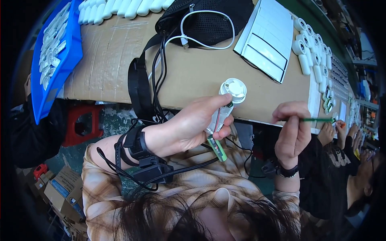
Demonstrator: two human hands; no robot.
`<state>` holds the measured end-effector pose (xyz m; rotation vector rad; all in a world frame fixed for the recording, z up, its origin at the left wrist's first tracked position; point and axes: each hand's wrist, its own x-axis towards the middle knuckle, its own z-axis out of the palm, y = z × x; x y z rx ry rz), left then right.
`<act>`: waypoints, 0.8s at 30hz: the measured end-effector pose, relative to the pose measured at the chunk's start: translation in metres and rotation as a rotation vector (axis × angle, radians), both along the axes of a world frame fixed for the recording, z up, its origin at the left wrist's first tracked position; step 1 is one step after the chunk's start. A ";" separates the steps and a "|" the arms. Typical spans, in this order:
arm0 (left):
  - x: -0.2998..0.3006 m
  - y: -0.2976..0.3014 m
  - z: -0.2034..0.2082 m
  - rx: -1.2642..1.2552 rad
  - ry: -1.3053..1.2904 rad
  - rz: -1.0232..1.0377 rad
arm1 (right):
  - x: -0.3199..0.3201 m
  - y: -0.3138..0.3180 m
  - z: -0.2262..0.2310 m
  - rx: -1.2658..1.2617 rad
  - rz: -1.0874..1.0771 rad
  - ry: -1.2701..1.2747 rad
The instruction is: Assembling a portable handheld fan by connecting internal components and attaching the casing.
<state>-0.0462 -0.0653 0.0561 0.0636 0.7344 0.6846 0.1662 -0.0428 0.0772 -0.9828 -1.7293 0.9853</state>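
My left hand [197, 120] is closed around a white handheld fan housing [234, 89], its round fan head pointing away from me over the table's front edge. The handle part lies open under my fingers, and a red wire runs along it. A green cylindrical battery [217, 148] hangs from the handle's lower end, below my fingertips. Off to the right, my right hand [292, 130] pinches a thin green stick-like tool [317, 119] that points rightward, away from the fan. Its exact kind is too blurred to tell.
A blue bin [60, 82] of white parts stands at the left. White cases [132, 8] line the back; fan units [311, 48] stand at right. A black mesh bag [209, 26], white cable [232, 30] and papers [267, 38] lie between. Co-workers' hands [327, 134] are close by.
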 end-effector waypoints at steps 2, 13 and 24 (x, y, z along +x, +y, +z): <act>0.001 0.000 0.000 -0.008 0.010 -0.012 | -0.006 0.005 0.002 0.012 0.025 -0.116; 0.002 -0.002 -0.014 0.132 -0.043 0.008 | -0.038 0.015 -0.027 -0.285 0.127 -0.221; 0.004 0.005 -0.022 0.078 -0.159 0.026 | -0.036 0.029 -0.011 -0.193 0.200 -0.319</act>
